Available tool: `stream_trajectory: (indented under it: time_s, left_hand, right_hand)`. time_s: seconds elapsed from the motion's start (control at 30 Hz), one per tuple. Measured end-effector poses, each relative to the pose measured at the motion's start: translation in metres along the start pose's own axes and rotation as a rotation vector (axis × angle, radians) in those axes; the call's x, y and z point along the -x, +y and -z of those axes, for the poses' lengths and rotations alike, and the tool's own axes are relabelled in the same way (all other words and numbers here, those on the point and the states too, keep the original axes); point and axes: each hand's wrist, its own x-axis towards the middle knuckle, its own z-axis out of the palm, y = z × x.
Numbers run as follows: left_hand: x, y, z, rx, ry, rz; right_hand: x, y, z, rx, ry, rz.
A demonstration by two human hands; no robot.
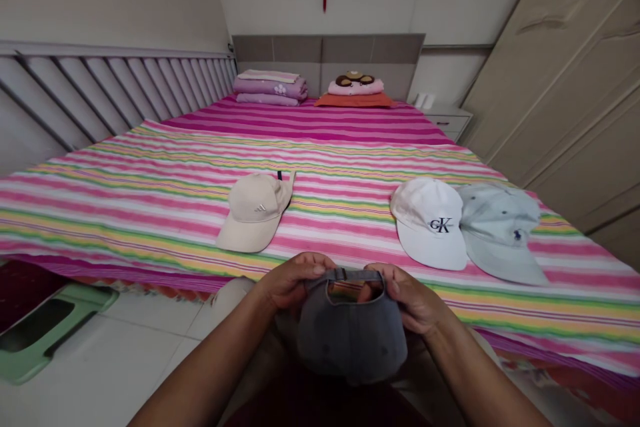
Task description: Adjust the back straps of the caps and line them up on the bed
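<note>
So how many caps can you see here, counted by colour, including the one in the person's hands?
Beige cap: 1
White cap: 1
Pale grey-blue cap: 1
Dark grey cap: 1
Total: 4

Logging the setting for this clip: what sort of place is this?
Most likely a bedroom in a home: a large bed with a striped pink cover, folded bedding stacked by its headboard, and a bedside cabinet next to it.
</note>
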Motion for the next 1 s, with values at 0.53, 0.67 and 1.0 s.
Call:
stream_trajectory:
  time_s: [0.53,0.67,1.0]
  left_hand:
    - [0.009,-0.016,0.004,0.075,-0.136,0.005]
    - [0.005,-0.017,0.007,0.156,-0.112,-0.065]
    - [-0.011,-0.015,0.010,0.154,-0.144,-0.015]
  right_hand:
    - [0.006,0.015,-0.002,-0.060,0.108,0.049]
    - [0.005,0.016,0.006,-0.068,0.021,0.075]
    - [-0.002,0.011,0.027,-0.264,0.147,0.071]
